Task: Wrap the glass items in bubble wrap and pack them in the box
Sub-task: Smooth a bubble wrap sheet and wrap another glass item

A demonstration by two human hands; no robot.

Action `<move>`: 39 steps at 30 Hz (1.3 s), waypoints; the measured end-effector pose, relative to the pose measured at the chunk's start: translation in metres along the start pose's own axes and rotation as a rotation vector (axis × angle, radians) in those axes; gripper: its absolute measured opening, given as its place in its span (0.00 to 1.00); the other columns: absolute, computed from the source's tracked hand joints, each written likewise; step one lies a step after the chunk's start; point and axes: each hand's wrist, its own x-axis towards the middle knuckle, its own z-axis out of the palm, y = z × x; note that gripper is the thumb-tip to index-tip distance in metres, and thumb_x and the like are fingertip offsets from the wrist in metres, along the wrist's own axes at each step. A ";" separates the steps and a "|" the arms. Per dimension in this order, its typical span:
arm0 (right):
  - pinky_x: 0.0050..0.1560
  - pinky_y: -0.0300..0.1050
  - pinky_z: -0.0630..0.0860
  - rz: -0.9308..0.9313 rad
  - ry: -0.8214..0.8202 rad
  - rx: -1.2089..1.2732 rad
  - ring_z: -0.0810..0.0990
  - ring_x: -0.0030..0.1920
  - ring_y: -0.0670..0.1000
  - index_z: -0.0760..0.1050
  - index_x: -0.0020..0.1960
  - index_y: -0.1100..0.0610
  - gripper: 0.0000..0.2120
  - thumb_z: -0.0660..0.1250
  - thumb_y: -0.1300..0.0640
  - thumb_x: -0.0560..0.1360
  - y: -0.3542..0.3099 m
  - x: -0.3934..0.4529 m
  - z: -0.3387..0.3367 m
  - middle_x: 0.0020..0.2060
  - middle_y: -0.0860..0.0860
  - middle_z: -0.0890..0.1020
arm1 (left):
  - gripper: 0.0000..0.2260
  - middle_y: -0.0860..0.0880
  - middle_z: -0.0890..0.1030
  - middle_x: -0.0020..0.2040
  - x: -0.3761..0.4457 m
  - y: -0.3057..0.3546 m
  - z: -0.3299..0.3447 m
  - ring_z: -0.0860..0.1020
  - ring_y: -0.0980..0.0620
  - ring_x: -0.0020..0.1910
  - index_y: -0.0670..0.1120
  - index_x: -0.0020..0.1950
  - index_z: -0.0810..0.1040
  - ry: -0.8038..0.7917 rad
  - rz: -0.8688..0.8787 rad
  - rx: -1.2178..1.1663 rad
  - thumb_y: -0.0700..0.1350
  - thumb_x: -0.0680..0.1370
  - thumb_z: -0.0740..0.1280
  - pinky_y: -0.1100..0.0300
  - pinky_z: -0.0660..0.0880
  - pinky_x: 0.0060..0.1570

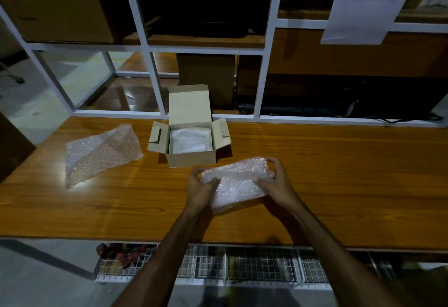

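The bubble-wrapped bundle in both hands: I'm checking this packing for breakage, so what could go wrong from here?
1. The bundle is gripped only at its ends by the left hand and right hand, with no tape visible, so the wrap may loosen.
2. The box already holds a wrapped item that fills most of the opening, so the bundle may not fit and might get forced in.
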 end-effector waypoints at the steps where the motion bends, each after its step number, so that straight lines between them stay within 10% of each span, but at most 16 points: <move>1: 0.40 0.48 0.86 -0.023 0.037 0.049 0.87 0.50 0.51 0.63 0.74 0.48 0.30 0.72 0.64 0.79 -0.004 -0.005 0.004 0.65 0.55 0.78 | 0.18 0.44 0.80 0.59 0.002 0.000 -0.001 0.84 0.54 0.44 0.45 0.67 0.69 0.043 0.033 -0.019 0.34 0.80 0.71 0.66 0.80 0.33; 8: 0.38 0.48 0.85 -0.048 0.223 0.166 0.87 0.48 0.50 0.63 0.66 0.50 0.21 0.70 0.63 0.81 -0.015 -0.018 0.031 0.59 0.49 0.79 | 0.28 0.50 0.73 0.67 -0.008 -0.005 -0.009 0.84 0.47 0.58 0.51 0.75 0.60 -0.202 0.292 0.025 0.30 0.82 0.65 0.41 0.86 0.45; 13: 0.39 0.54 0.86 -0.010 0.228 0.163 0.87 0.50 0.57 0.63 0.65 0.47 0.21 0.69 0.63 0.81 -0.017 -0.019 0.037 0.60 0.51 0.79 | 0.15 0.51 0.78 0.69 -0.001 -0.010 -0.024 0.79 0.48 0.66 0.48 0.62 0.84 -0.284 0.211 0.075 0.35 0.78 0.74 0.58 0.84 0.50; 21: 0.68 0.56 0.76 -0.004 0.078 0.054 0.81 0.57 0.41 0.81 0.53 0.58 0.12 0.61 0.69 0.82 -0.026 -0.017 0.046 0.55 0.48 0.84 | 0.22 0.54 0.80 0.68 0.013 -0.001 -0.050 0.80 0.51 0.64 0.46 0.61 0.86 -0.280 0.001 -0.055 0.28 0.71 0.77 0.61 0.83 0.49; 28: 0.74 0.53 0.67 0.033 -0.164 -0.147 0.64 0.72 0.42 0.73 0.75 0.47 0.29 0.73 0.64 0.77 -0.049 -0.006 0.057 0.77 0.44 0.70 | 0.27 0.57 0.79 0.67 0.031 0.013 -0.069 0.80 0.55 0.61 0.50 0.63 0.85 -0.274 0.040 0.029 0.27 0.70 0.77 0.62 0.83 0.48; 39: 0.38 0.31 0.79 -0.014 -0.070 -0.224 0.80 0.51 0.43 0.81 0.63 0.58 0.14 0.73 0.63 0.78 -0.059 0.012 0.091 0.60 0.50 0.79 | 0.10 0.50 0.83 0.55 0.059 -0.001 -0.096 0.82 0.53 0.57 0.49 0.51 0.85 -0.117 0.295 0.217 0.38 0.73 0.79 0.53 0.83 0.54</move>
